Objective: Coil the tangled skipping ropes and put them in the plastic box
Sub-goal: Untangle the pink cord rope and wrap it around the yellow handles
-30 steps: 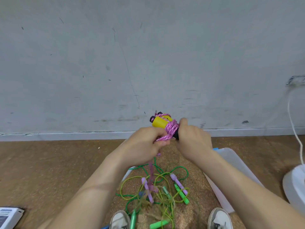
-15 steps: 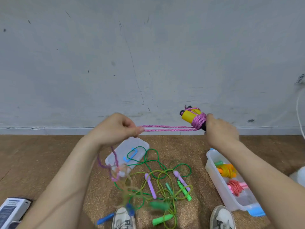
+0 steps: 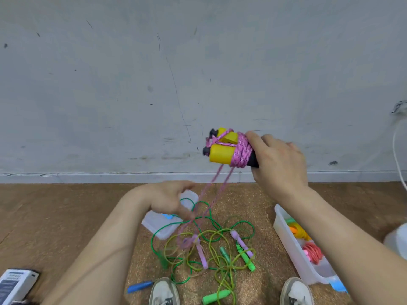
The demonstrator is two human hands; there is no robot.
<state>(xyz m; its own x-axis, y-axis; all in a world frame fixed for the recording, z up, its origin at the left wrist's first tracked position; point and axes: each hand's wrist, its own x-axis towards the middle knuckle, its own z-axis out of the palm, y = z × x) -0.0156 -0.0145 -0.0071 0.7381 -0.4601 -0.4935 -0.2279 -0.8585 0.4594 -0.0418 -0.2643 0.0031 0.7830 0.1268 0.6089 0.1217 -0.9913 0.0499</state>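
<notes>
Coiling mid-frame: our right hand point(image 3: 279, 164) grips yellow foam handles point(image 3: 221, 154) bound in pink braided rope point(image 3: 242, 153); our blurred left hand point(image 3: 167, 201) has an unclear grip; slack needs wrapping next

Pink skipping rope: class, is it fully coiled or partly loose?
Partly loose. Pink skipping rope turns wrap the yellow handles in the right hand, but two strands trail down toward the floor.

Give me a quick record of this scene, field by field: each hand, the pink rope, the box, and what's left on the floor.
Right hand: grips the yellow handles, raised
Pink rope: partly wound round the handles; two strands hang loose
Left hand: blurred, beside the loose strands; grip unclear
Plastic box: open, holds an orange coil and a red coil
Floor tangle: green and yellow ropes, uncoiled
</notes>
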